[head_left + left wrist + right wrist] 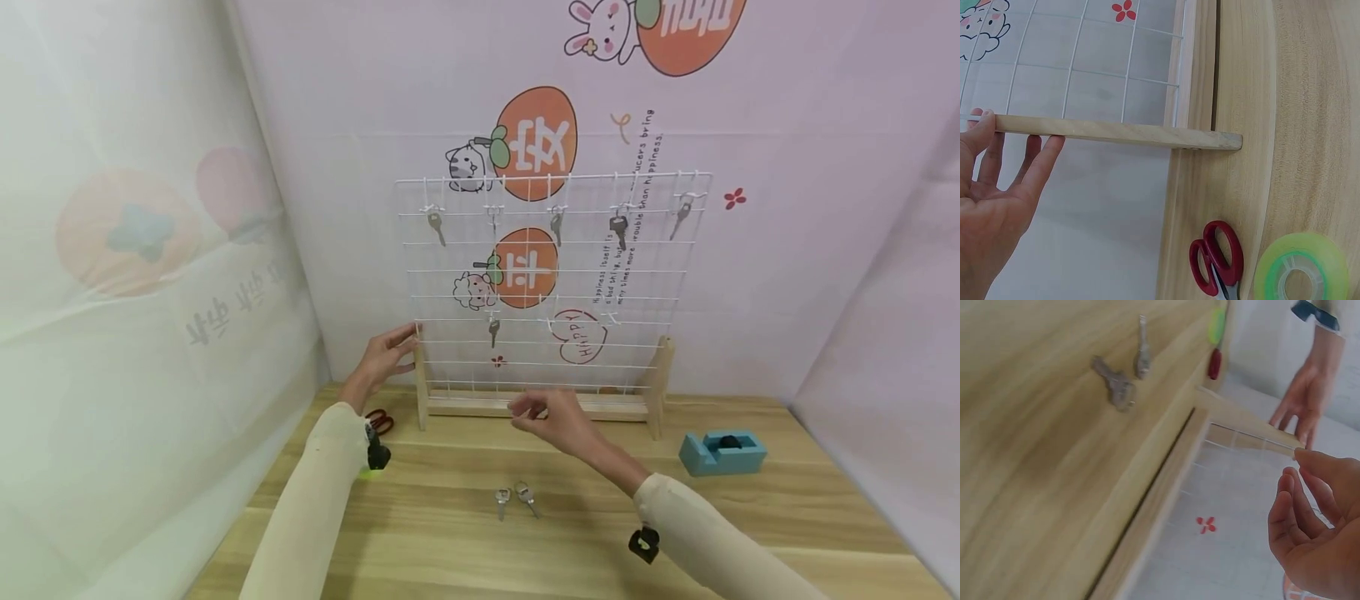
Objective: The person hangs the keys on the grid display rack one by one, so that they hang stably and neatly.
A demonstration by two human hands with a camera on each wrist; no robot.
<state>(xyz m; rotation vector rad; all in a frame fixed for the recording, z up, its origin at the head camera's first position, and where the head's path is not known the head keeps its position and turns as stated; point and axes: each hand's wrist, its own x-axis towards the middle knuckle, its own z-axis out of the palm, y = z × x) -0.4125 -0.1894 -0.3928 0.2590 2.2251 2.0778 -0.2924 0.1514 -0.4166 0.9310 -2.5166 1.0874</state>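
My left hand (384, 360) holds the upper end of the rack's left wooden post (1116, 132), thumb at the top and other fingers along its outer side. The white wire grid rack (408, 271) stands upright with keys on its hooks, among them a key (493, 332) low on the grid. My right hand (558, 421) hovers before the base bar (465, 408), fingers loosely curled. Nothing shows between its fingertips in the right wrist view. Nearer me on the table lie two keys with rings, a left key (502, 502) and a right key (527, 500).
Red-handled scissors (1216, 259) and a roll of green tape (1335, 262) lie left of the rack. A blue tape dispenser (720, 454) sits at the right of the wooden table (450, 558). Printed white cloth (360, 108) hangs close behind the rack.
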